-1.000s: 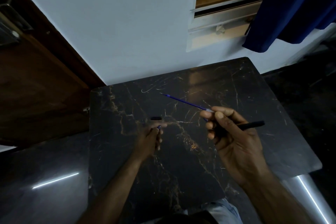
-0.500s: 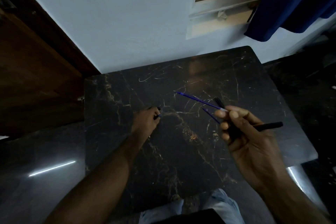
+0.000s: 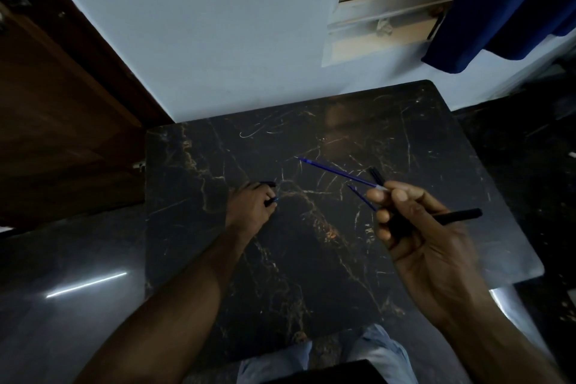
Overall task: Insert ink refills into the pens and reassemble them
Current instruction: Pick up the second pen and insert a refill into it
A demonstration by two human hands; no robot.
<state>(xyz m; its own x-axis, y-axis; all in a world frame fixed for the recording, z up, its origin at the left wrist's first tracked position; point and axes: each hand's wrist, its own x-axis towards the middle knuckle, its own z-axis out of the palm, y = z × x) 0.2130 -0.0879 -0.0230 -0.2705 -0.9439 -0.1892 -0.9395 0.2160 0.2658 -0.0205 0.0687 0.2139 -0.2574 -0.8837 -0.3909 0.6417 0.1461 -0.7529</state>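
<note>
Above marble table (image 3: 193,227): right hand (image 3: 430,246) pinching blue refill (image 3: 336,172), black barrel (image 3: 458,216); left hand (image 3: 251,207) closed on cap (image 3: 268,184).

Bare forearms, no sleeves; lt blue trousers (image 3: 378,349).

No text, label, brand, number or sign can be read anywhere in the view. The pen parts are too small and dim to show any print.
</note>
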